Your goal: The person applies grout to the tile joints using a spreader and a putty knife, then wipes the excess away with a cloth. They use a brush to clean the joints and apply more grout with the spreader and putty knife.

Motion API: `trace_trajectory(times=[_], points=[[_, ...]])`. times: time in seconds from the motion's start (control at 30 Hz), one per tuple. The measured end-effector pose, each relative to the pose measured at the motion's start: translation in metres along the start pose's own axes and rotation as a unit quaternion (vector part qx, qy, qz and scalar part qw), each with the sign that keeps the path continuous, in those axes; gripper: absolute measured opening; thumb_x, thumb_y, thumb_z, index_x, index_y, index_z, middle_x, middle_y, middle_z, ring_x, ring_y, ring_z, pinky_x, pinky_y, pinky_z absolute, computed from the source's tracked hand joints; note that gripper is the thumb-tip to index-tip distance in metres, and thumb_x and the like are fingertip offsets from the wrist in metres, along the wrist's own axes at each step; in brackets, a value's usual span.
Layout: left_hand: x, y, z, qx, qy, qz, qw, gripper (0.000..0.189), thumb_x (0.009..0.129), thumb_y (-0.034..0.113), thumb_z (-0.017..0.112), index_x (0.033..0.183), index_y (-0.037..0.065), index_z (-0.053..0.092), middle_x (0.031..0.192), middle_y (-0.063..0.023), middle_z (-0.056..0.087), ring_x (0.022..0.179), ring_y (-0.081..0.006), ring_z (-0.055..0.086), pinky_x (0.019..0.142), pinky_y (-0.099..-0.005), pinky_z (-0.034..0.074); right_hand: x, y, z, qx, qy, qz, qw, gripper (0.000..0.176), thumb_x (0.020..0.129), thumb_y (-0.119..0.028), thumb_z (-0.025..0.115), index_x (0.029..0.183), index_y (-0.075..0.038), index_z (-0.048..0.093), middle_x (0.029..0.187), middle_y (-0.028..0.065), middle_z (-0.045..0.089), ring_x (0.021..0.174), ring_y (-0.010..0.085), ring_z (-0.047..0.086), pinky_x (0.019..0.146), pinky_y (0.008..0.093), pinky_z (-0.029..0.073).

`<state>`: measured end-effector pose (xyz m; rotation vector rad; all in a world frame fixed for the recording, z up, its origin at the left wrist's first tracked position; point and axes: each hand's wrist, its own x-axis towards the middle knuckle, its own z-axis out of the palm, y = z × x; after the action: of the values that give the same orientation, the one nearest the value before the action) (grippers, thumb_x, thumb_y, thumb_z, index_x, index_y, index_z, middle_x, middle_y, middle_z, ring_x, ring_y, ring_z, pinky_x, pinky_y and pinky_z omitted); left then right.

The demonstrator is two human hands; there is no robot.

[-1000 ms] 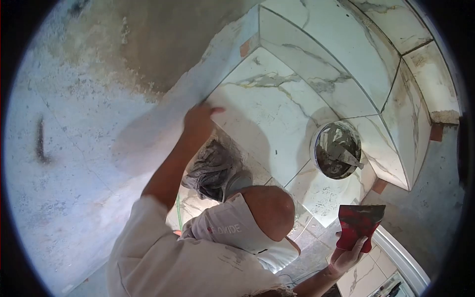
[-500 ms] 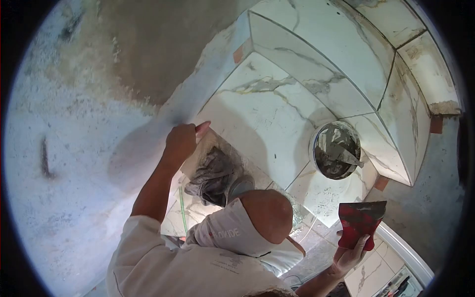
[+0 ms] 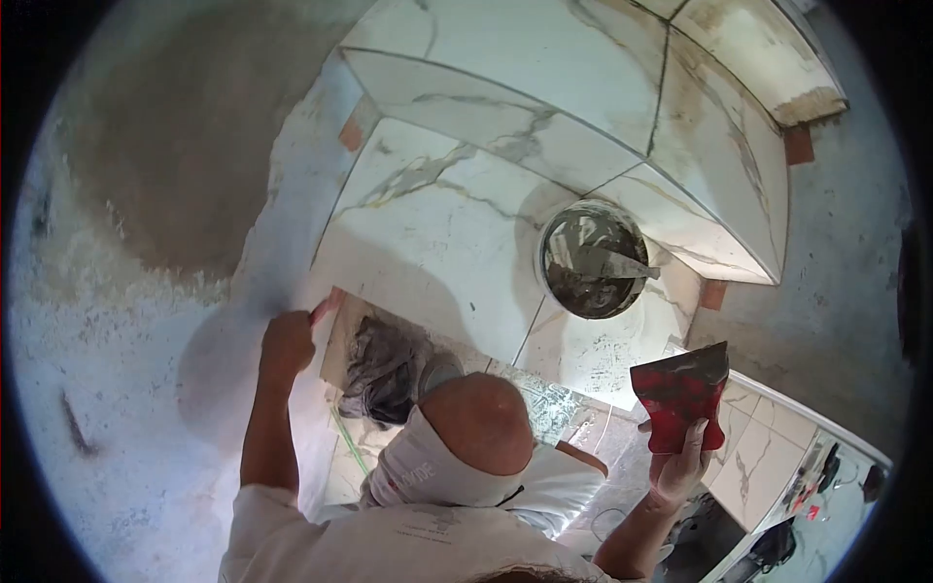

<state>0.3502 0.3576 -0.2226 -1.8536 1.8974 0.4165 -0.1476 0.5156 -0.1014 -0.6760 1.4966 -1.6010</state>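
Right hand [image 3: 680, 470], 4 o'clock of view, clamped round red scraper [image 3: 682, 400], grey on blade. Left hand [image 3: 289, 342], 8–9 o'clock, curled near tile [image 3: 418, 257] corner; can't tell if pink tip is finger or tool. Bucket [image 3: 546, 255] with paste, trowel [image 3: 617, 262] at scraper's 11; rag [image 3: 381, 371] at bucket's 8.

The scraper [image 3: 680, 396] is red and dark grey, the tiles [image 3: 403, 262] white, grey-veined.

Perhaps "OXIDE" on the shorts [image 3: 401, 455].
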Motion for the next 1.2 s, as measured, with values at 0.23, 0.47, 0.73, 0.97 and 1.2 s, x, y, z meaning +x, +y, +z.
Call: trace_trajectory(times=[0.23, 0.47, 0.73, 0.97, 1.2], points=[[0.044, 0.139, -0.142, -0.46, 0.309, 0.245, 0.796, 0.008, 0.085, -0.003, 0.062, 0.092, -0.004, 0.063, 0.087, -0.0168, 0.065, 0.074, -0.0306, 0.062, 0.073, -0.026, 0.049, 0.0, -0.01, 0.004, -0.023, -0.002, -0.029, 0.999, 0.045, 0.103, -0.025, 0.04, 0.137, 0.004, 0.037, 0.117, 0.0181, 0.059, 0.089, 0.0277, 0.066, 0.066, 0.0362, 0.056], [0.101, 0.267, -0.105, -0.424, 0.49, 0.364, 0.669, 0.016, 0.084, -0.005, 0.059, 0.097, 0.0, 0.064, 0.1, -0.0173, 0.065, 0.091, -0.0344, 0.064, 0.083, -0.0354, 0.051, -0.014, -0.015, -0.003, -0.028, 0.011, -0.014, 0.999, 0.046, 0.102, -0.024, 0.04, 0.138, 0.005, 0.035, 0.12, 0.0193, 0.057, 0.094, 0.0287, 0.065, 0.066, 0.0369, 0.057], [0.116, 0.205, -0.042, -0.219, 0.46, 0.296, 0.808, 0.027, 0.075, -0.001, 0.056, 0.101, 0.003, 0.064, 0.127, -0.0209, 0.057, 0.113, -0.0392, 0.057, 0.096, -0.0434, 0.045, -0.023, -0.009, -0.021, -0.007, 0.043, -0.012, 0.999, 0.05, 0.1, -0.026, 0.047, 0.136, 0.008, 0.037, 0.119, 0.0192, 0.058, 0.095, 0.0277, 0.066, 0.069, 0.0379, 0.058], [0.115, 0.268, -0.055, -0.384, 0.364, 0.41, 0.743, 0.015, 0.077, 0.005, 0.061, 0.091, 0.0, 0.063, 0.114, -0.0231, 0.061, 0.103, -0.0375, 0.06, 0.091, -0.0471, 0.045, -0.027, 0.009, -0.023, -0.005, 0.069, -0.006, 0.998, 0.044, 0.102, -0.024, 0.041, 0.132, 0.008, 0.04, 0.115, 0.0196, 0.06, 0.089, 0.0282, 0.066, 0.064, 0.0374, 0.057], [0.092, 0.295, -0.101, -0.16, 0.314, 0.332, 0.875, 0.011, 0.09, 0.012, 0.054, 0.089, 0.0, 0.055, 0.091, -0.0215, 0.064, 0.088, -0.0427, 0.059, 0.073, -0.0538, 0.043, -0.043, 0.012, -0.041, -0.007, 0.081, 0.003, 0.997, 0.047, 0.101, -0.026, 0.044, 0.134, 0.007, 0.039, 0.117, 0.0185, 0.059, 0.092, 0.0262, 0.066, 0.069, 0.0368, 0.057]])
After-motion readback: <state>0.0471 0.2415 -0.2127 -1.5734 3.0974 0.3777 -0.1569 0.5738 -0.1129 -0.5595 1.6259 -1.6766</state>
